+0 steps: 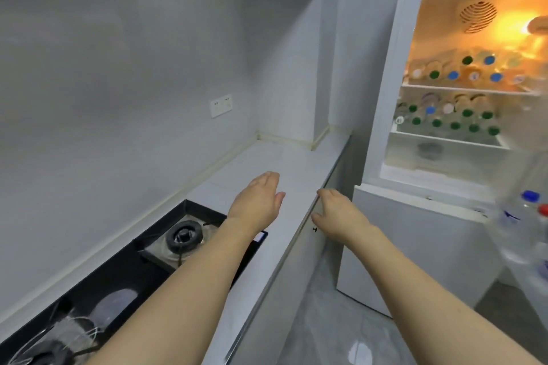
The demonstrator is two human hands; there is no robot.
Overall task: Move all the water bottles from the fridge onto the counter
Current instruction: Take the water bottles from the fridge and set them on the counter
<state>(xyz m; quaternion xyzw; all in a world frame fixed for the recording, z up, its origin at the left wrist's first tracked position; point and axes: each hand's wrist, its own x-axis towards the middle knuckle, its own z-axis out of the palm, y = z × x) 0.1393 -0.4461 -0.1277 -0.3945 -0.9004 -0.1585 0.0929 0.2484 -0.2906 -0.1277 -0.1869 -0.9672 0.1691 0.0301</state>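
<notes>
Both hands empty, fingers relaxed and loosely straight: left hand [259, 198] over the counter [278, 163], right hand [336, 213] just past its front edge. Water bottles [453, 123] sit well beyond and right of the right hand, on two shelves of the open fridge [382, 115]; only caps read clearly, bodies blur in glare. Door bottles [530, 216] at far right are smeared, cut off by frame. Gas hob [184, 237] lies below the left forearm.

Fridge shelves [462, 89] carry water bottles [453, 75]; counter [284, 163] holds stove [184, 237].
</notes>
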